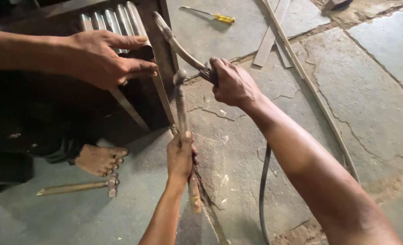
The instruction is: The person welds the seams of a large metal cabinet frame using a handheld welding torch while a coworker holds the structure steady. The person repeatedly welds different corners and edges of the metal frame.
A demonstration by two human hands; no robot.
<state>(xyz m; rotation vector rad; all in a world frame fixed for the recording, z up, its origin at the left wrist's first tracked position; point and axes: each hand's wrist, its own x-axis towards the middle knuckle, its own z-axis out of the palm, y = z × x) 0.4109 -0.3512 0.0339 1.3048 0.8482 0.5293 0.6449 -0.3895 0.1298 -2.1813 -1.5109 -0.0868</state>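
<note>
My left hand (180, 156) grips the wooden handle of a hammer (180, 97) held upright, its metal head close to the edge of a dark metal frame (158, 97). My right hand (232, 84) is closed around a curved metal torch-like tool (176, 43) whose tip points up and left over the frame. A dark hose (262, 190) runs from that tool down under my right arm. Another person's hand (103, 56) rests on the ribbed metal sheet (113, 20) on top of the frame.
The other person's bare foot (100, 159) is on the floor beside the frame. A second hammer (76, 186) lies near it. A yellow-handled screwdriver (215, 16), flat metal strips (269, 38) and a long thin rod (321, 106) lie on the cracked stone floor.
</note>
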